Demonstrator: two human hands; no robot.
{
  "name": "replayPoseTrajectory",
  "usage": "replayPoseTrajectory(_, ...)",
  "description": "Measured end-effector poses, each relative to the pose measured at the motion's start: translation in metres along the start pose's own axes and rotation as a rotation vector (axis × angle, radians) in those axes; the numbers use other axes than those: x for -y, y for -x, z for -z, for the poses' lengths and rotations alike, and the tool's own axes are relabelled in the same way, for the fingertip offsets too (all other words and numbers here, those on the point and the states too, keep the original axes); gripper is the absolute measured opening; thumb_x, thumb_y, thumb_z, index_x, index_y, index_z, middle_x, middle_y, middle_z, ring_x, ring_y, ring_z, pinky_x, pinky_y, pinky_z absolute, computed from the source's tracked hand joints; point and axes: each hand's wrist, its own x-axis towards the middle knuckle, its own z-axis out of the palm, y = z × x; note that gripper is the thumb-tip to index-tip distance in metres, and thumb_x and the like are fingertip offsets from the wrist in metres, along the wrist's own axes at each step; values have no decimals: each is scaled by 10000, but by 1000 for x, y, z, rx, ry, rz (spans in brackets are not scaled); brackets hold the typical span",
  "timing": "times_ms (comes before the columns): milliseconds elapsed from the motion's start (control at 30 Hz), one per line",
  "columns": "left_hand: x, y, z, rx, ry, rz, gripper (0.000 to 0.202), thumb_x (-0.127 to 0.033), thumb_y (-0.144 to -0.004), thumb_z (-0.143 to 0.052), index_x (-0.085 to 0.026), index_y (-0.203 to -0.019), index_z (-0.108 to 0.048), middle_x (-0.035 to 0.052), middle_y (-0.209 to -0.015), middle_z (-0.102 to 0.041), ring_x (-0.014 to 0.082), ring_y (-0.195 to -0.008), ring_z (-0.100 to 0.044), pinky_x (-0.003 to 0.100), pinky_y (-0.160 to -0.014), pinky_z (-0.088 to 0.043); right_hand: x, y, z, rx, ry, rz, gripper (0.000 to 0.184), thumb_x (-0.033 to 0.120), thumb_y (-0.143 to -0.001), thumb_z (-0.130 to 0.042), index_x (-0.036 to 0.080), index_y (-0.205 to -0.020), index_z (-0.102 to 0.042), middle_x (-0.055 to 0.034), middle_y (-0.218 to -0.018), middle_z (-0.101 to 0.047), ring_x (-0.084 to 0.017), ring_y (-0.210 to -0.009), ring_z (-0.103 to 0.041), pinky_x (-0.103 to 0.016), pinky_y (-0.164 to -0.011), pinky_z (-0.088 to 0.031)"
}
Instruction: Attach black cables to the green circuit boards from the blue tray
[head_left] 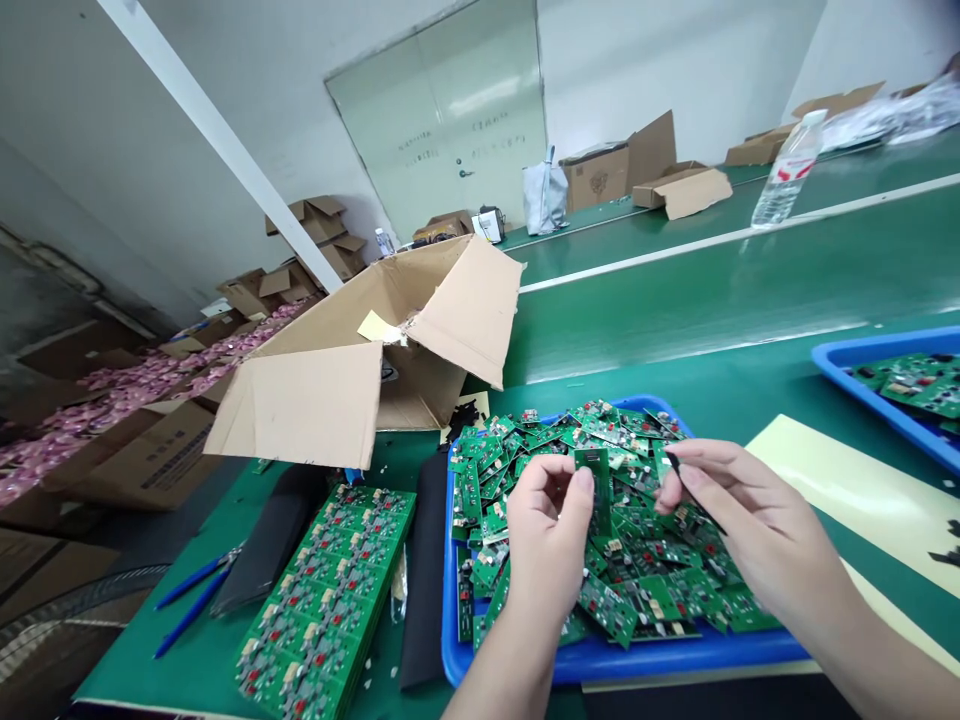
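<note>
My left hand [551, 525] pinches a small green circuit board [598, 490] upright between thumb and fingers. To its right, my right hand [739, 500] holds a small black piece [673, 462] between thumb and forefinger; its exact kind is too small to make out. The two hands are apart, both above a blue tray [517, 670] heaped with loose green circuit boards [637, 590]. Part of the heap is hidden behind my hands and forearms.
Left of the tray lie a black strip [425, 570], a stack of panelled circuit boards [330, 600] and blue-handled pliers [196, 595]. An open cardboard box [300, 400] stands behind. On the right are yellow backing sheets [847, 480], another blue tray [847, 362] and a water bottle [789, 175].
</note>
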Motion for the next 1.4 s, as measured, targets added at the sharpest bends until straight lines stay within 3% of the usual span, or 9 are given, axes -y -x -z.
replayPoseTrajectory(233,4,4,-5,142,-38,85,221,-327,-699,-752,-172,-709,-596,-32,-632,-520,100,-572,-463,209,-553,-401,5,5,-7,113,204,219,216,416,-950,-529,255,-1051,-631,-2,-690,-662,-162,-664,-673,-248,-641,-568)
replayPoseTrajectory(467,6,3,-4,208,7,163,247,-299,-717,-738,-163,-885,-618,-26,-676,-549,108,-617,-518,208,-572,-443,3,4,-1,140,433,459,221,255,-992,-458,302,-1177,-569,30,-772,-700,-106,-710,-701,-160,-670,-565)
replayPoseTrajectory(700,7,4,-4,237,-29,173,210,-293,-742,-707,-164,-883,-621,-23,-689,-559,103,-604,-507,210,-561,-437,-1,4,-4,205,518,513,232,233,-1002,-401,262,-1198,-522,1,-783,-674,-130,-681,-685,-205,-622,-571)
replayPoseTrajectory(833,7,4,-4,226,-23,170,226,-311,-720,-726,-169,-865,-627,-27,-693,-544,106,-610,-491,215,-561,-429,-2,4,-4,192,492,484,241,239,-1010,-388,254,-1229,-488,-3,-748,-669,-147,-677,-697,-205,-552,-553)
replayPoseTrajectory(1000,8,3,-5,254,-33,135,177,-292,-730,-702,-172,-838,-629,-17,-711,-552,106,-612,-475,208,-547,-397,2,2,-1,150,540,513,283,229,-1016,-373,259,-1273,-489,-3,-744,-673,-126,-659,-682,-184,-571,-539)
replayPoseTrajectory(1100,9,3,-4,259,-48,127,131,-255,-742,-666,-170,-812,-597,-17,-721,-539,97,-604,-442,202,-543,-371,2,1,-1,175,563,562,469,205,-1016,-357,266,-1479,-304,21,-694,-627,-113,-582,-622,-192,-570,-533)
replayPoseTrajectory(1200,9,3,-4,275,-66,149,89,-229,-769,-606,-176,-796,-539,-37,-681,-481,89,-573,-399,197,-520,-337,-1,3,-1,194,524,605,603,187,-1014,-358,279,-1553,-104,20,-703,-608,-125,-602,-608,-222,-600,-546)
replayPoseTrajectory(1400,8,4,-5,320,-160,147,38,-186,-813,-519,-183,-803,-483,-45,-693,-429,91,-572,-353,211,-515,-306,1,5,1,264,490,644,621,156,-990,-404,279,-1545,-155,4,-735,-611,-150,-648,-633,-258,-655,-570)
